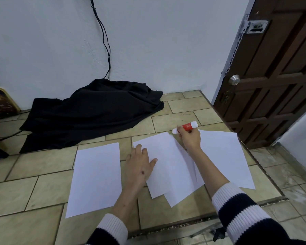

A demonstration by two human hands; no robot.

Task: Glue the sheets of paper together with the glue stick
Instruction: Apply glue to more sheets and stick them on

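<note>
White paper sheets lie on the tiled floor. One sheet [95, 177] rests alone at the left. In the middle, two overlapping sheets [168, 161] lie askew, and my left hand [140, 165] presses flat on their left edge. Another sheet [224, 156] lies at the right. My right hand [190, 138] hovers over the top right corner of the middle sheets and grips a red and white glue stick [185, 127], held nearly level with its white end pointing left.
A heap of black cloth [88, 114] lies against the wall behind the sheets, with a black cable [104, 38] running up the wall. A brown wooden door [276, 76] stands at the right. A step edge [265, 167] runs along the right side of the tiles.
</note>
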